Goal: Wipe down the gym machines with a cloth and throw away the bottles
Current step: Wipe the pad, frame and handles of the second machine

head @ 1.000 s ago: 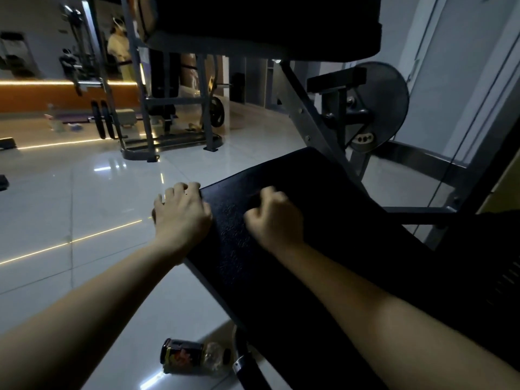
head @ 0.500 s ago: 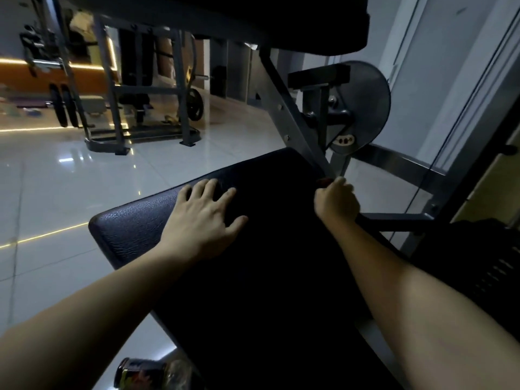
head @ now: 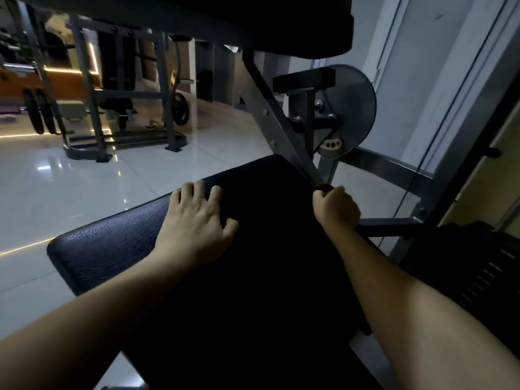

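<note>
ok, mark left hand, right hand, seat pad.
left hand (head: pixel 194 223): head view, back of the hand.
right hand (head: pixel 336 209): head view, knuckles of the fist gripping a dark red cloth (head: pixel 323 188).
seat pad (head: pixel 98 254): head view, bare textured left corner.

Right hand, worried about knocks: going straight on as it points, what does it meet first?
Probably the grey frame bar just beyond the right hand and its cloth, at the far corner of the pad; depth unclear.

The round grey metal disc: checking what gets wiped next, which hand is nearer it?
Right. The right hand is at the far corner of the black padded seat, below the round grey metal disc; the left hand rests mid-seat, farther left.
</note>
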